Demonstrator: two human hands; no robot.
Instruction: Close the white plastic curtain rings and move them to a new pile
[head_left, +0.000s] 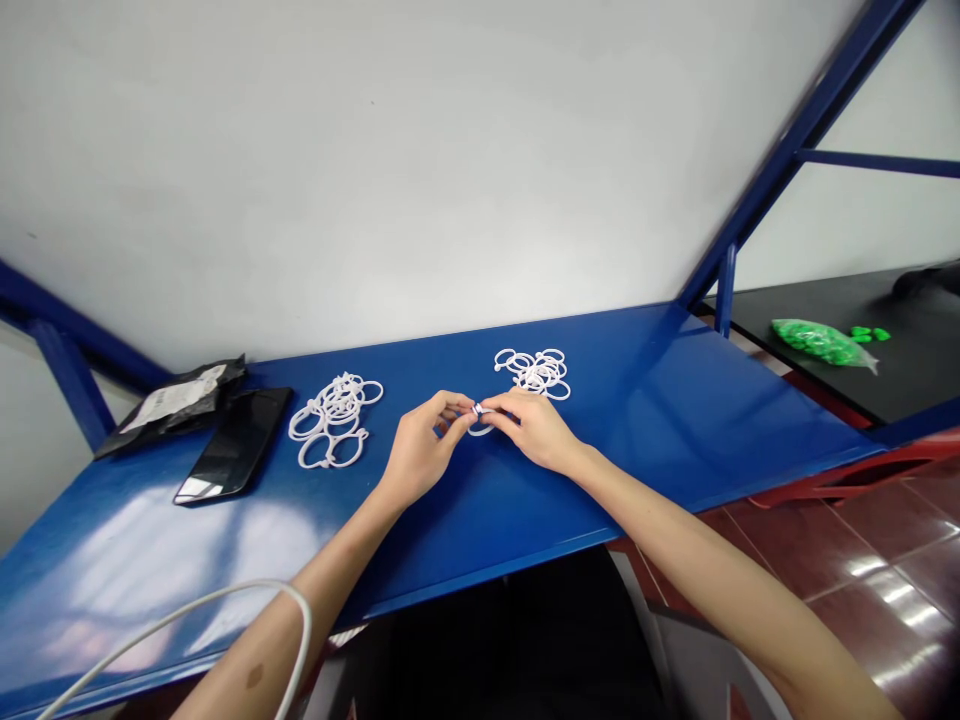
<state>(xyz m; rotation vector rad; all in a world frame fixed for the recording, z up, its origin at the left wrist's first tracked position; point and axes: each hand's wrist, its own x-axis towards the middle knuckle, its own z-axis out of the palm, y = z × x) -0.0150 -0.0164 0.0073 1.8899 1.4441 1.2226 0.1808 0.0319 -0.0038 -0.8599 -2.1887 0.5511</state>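
Note:
My left hand [421, 447] and my right hand [531, 424] meet over the middle of the blue table [660, 420]. Both pinch one white plastic ring [480, 420] between their fingertips, just above the tabletop. A pile of several white rings [334, 418] lies to the left of my left hand. A second pile of white rings [535, 371] lies just behind my right hand, near the wall.
A black phone [235, 443] lies face up at the left, beside a black plastic bag with a label [177, 400]. A white cable [187, 610] arcs over my left forearm. To the right, a black table [840, 310] holds a bag of green pieces [819, 341]. Blue frame posts rise on both sides.

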